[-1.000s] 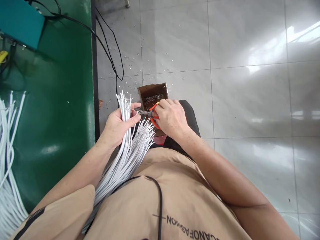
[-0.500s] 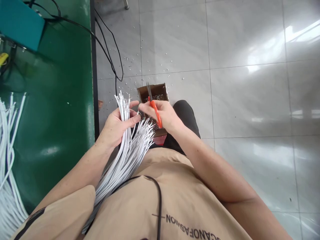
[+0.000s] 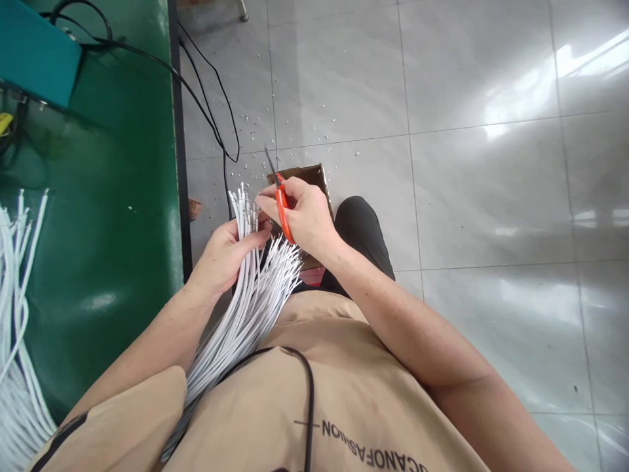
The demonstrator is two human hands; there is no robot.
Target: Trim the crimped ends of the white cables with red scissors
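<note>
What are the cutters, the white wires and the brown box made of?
The cutters in the right hand: dark, slim blade, probably metal; smooth, bright orange handle, likely plastic.
The white wires in the left hand: smooth coating, perhaps plastic or rubber; thin, bare strands at some tips look like metal.
The brown box: probably cardboard, being dull brown with thin walls.

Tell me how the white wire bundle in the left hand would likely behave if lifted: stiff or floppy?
The white wire bundle would probably bend, since its lengths curve beside the shirt. Individual wires seem somewhat springy: the short ends project fairly straight beyond the left hand. Ungripped wires may splay, as their tips already fan apart.
</note>
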